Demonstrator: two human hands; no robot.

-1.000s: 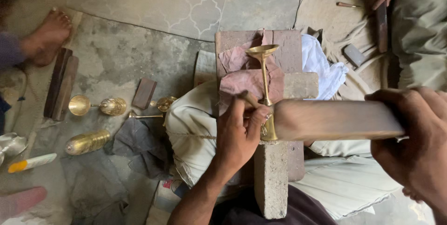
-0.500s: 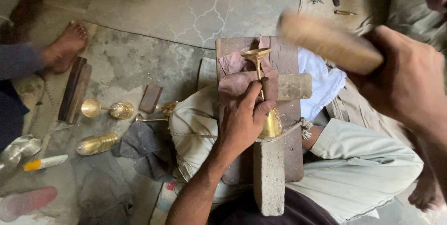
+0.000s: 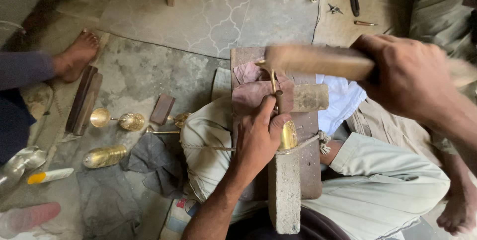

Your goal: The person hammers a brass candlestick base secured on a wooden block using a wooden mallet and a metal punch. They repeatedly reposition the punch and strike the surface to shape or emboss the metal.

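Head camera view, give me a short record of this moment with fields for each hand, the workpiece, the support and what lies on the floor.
left hand: grips a brass goblet lying on its side, and holds a thin punch near its stem
right hand: grips a wooden mallet, blurred, over the goblet's far end
support: wooden block and board across the lap, with a pink cloth at the far end
floor, left: finished brass goblet, brass cup, dark rag
other person: bare foot at upper left
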